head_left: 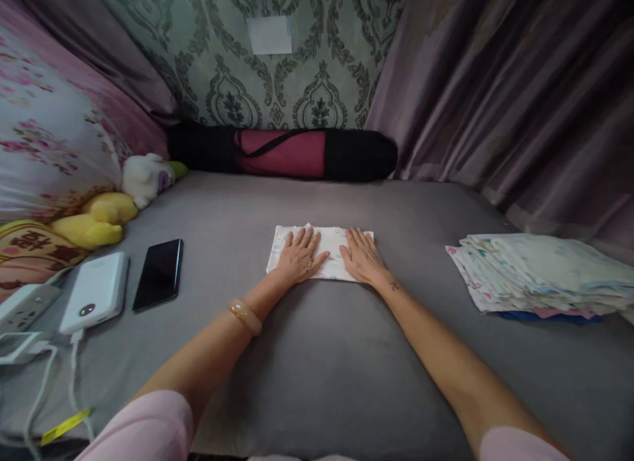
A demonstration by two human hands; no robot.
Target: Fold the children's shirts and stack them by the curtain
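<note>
A white cloth [331, 251] with small faint prints lies folded into a flat rectangle in the middle of the grey sheet. My left hand [300, 255] presses flat on its left part, fingers stretched out, a bangle [246, 317] on that wrist. On the cloth's right part rests my right hand [363, 255], palm down with fingers extended. Neither hand grips anything; the cloth under both palms is hidden. To the right sits a stack of folded printed cloths [539, 269], with blue and pink edges at its bottom.
A black phone [158, 275], a white power bank [95, 293] and a white power strip [27, 306] with cables lie at left. Plush toys [99, 220] lean by a floral pillow [54, 131]. A black and red long bag [282, 152] lies along the patterned wall.
</note>
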